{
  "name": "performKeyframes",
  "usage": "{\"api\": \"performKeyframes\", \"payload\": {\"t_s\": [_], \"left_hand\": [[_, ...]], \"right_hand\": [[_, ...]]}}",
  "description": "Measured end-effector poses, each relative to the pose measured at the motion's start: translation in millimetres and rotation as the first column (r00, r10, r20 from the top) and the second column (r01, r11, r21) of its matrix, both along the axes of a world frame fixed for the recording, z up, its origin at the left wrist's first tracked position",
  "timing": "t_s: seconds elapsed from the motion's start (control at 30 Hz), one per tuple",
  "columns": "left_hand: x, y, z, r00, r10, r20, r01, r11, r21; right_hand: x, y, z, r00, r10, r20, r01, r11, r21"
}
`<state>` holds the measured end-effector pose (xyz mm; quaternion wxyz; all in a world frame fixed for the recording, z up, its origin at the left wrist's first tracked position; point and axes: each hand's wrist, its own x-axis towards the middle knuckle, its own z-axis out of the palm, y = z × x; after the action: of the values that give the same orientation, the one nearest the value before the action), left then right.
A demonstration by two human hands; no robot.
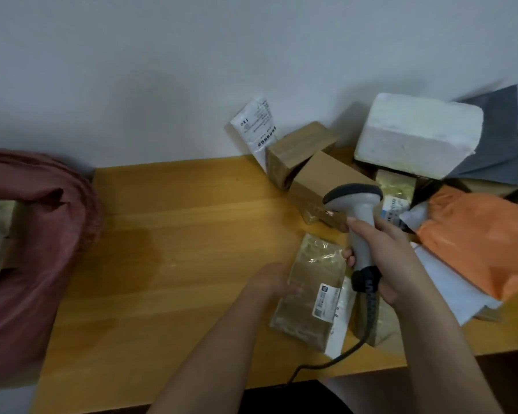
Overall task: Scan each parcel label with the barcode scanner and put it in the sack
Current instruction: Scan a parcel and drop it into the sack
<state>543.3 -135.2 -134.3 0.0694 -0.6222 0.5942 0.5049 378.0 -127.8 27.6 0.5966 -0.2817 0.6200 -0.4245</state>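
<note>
Two hands: right hand [383,258] grips scanner [356,210], left hand [272,279] touches parcel [308,288].

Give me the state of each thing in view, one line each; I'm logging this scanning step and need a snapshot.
Barcode scanner: upright, gripped by the right hand.
Left hand: open, fingers resting on the taped parcel.
Taped parcel: flat on the table, label facing up.
Red sack: on the table's left end, mouth open, parcels inside.
Foam box: closed, stacked on other parcels.
Orange mailer: sealed, lying on the pile.

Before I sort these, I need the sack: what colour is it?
Dusty red sack, seen in the head view.
</note>
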Motion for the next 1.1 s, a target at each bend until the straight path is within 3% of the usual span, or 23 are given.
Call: {"api": "performKeyframes", "payload": {"t_s": [0.1, 0.23, 0.47, 0.53, 0.6, 0.67, 0.77, 0.87, 1.0, 1.1], "left_hand": [[-9.0, 18.3, -23.5, 0.999, 0.038, -0.006, -0.038, 0.999, -0.009], [3.4, 31.8, -39.5, 0.991, 0.040, 0.129, -0.038, 0.999, -0.016], [60.3, 30.3, -35.3, 0.951, 0.234, 0.202, -0.235, 0.972, -0.021], [80.0, 32.9, -33.0, 0.911, 0.312, 0.269, -0.286, 0.949, -0.132], [92.0, 38.2, -32.8, 0.859, 0.383, 0.341, -0.268, 0.902, -0.338], [96.4, 43.5, -33.8, 0.863, 0.386, 0.325, -0.218, 0.866, -0.450], [95.1, 52.9, -39.9, 0.918, 0.206, 0.340, -0.108, 0.952, -0.287], [93.2, 60.3, -49.6, 0.902, 0.101, 0.420, -0.019, 0.981, -0.194], [94.5, 56.1, -40.2, 0.908, 0.116, 0.402, -0.042, 0.981, -0.189], [105.6, 45.2, -21.8, 0.953, 0.189, 0.235, -0.166, 0.979, -0.116]], "right_hand": [[-10.5, 3.7, -9.3, 1.000, -0.024, -0.013, 0.024, 1.000, 0.001], [-14.4, 4.0, -15.1, 0.999, -0.027, -0.018, 0.027, 1.000, -0.001], [9.5, -6.7, -13.0, 0.999, 0.037, 0.001, -0.037, 0.999, -0.001], [18.7, -7.8, -12.4, 0.998, 0.068, 0.002, -0.068, 0.998, 0.009], [27.8, -7.6, -11.3, 0.996, 0.088, 0.006, -0.088, 0.996, 0.022], [36.2, -7.2, -10.1, 0.994, 0.112, 0.001, -0.112, 0.993, 0.027], [45.4, -6.4, -6.5, 0.990, 0.140, -0.003, -0.139, 0.990, 0.036], [49.3, -4.4, -3.3, 0.989, 0.147, -0.009, -0.146, 0.989, 0.031], [49.3, -0.3, 0.8, 0.989, 0.144, -0.017, -0.143, 0.989, 0.035], [50.1, 0.1, 4.3, 0.991, 0.136, -0.015, -0.136, 0.990, 0.029]]}}
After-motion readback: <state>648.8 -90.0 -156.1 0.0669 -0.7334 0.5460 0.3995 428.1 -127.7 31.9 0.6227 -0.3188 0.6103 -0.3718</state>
